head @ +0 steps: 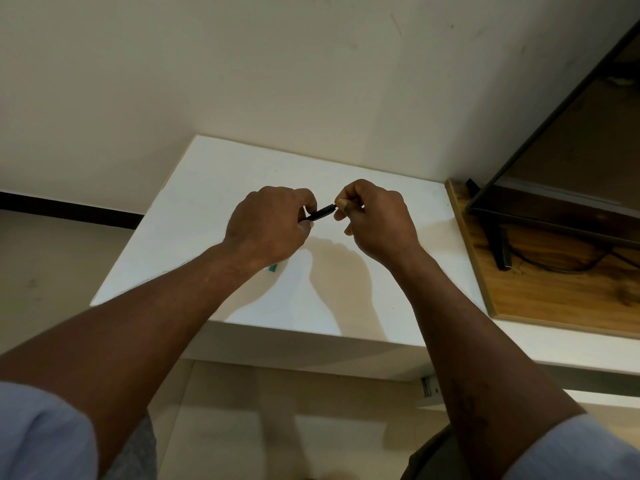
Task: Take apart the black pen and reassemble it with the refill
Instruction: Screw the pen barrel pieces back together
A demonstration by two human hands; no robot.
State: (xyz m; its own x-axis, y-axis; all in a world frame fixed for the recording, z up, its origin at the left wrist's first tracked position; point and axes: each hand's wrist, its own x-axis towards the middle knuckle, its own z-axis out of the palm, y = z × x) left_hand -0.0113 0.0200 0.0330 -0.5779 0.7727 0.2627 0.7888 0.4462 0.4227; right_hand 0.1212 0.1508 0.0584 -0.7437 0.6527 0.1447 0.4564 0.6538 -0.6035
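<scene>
**A:** From the head view, how far along is it?

**B:** Hard to judge. The left hand (270, 226) curls round the black pen (320, 213), and the right hand (377, 223) pinches its other end. The pen is held between them above the white table (194, 209). No refill shows, so it could be starting or nearly finished.

**A:** Room to move?

**B:** The wall is behind, a wooden board (554, 292) sits beside the table's right edge, and a small teal thing (273, 268) lies under the left wrist.

A domestic room, seemingly a living area, is suggested by a flat-screen television (568, 157) stood on a wooden shelf (554, 296), with a cable (585, 269) lying beneath it, beside a white table (207, 209) set against a scuffed cream wall (242, 64) edged with dark skirting (69, 210).
</scene>
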